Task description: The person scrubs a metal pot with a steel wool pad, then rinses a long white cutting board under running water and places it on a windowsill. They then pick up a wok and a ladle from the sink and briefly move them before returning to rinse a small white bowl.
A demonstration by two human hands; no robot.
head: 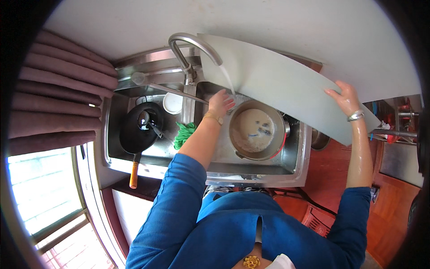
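Note:
A large pale flat panel leans over the back of a steel double sink. My right hand grips its far right upper edge. My left hand is near the running water, fingers apart, with nothing held; it is left of a round metal pot. Cloudy liquid with dark bits lies in the pot, in the right basin. Water flows from the curved steel faucet just behind the pot, in front of the panel. A green cloth hangs on the divider between the basins, beside my left forearm.
The left basin holds a black wok with a wooden handle, a metal ladle and a white round lid or dish. A steel rod crosses the divider. Curtains hang left; a red plastic chair stands behind the sink's front edge.

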